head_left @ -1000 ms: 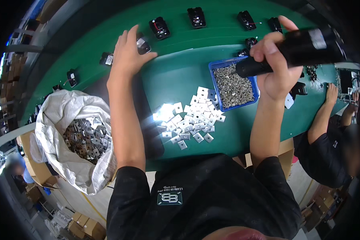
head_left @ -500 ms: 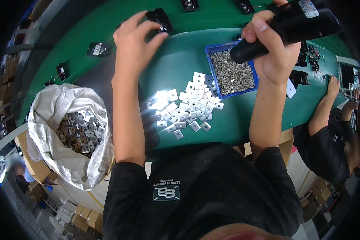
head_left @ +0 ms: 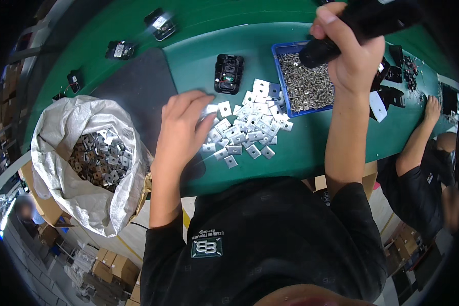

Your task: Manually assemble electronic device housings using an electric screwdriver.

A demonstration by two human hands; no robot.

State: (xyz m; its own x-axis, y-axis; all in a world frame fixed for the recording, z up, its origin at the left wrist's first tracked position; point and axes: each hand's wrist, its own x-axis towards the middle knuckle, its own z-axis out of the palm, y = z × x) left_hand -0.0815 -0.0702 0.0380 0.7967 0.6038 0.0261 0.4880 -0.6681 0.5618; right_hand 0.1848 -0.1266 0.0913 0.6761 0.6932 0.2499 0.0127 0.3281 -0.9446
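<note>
My right hand (head_left: 354, 56) is wrapped round a black power screwdriver (head_left: 372, 23). Its tip end points down over the far left part of a blue tray (head_left: 289, 104) filled with small silver screws (head_left: 306, 84). At the left edge of a loose pile of square metal plates (head_left: 252, 125), each with a hole, is my left hand (head_left: 183, 120). Its thumb and fingers are apart, with plates showing between them; the fingertips are partly blurred. Just beyond the pile, a black plastic housing (head_left: 228, 74) lies on the green mat, its inner side up with small wires.
A white woven sack (head_left: 94, 204) of metal plates stands at the left beside a dark mat (head_left: 143, 81). Black housings with plates (head_left: 160, 24) sit on the far green strip. More black parts (head_left: 392, 97) lie right of the tray, near a co-worker's arm (head_left: 415, 137).
My left hand has come back from the far strip to the plate pile. A black housing now lies on the green mat. The screwdriver remains over the tray; the view has shifted slightly.
</note>
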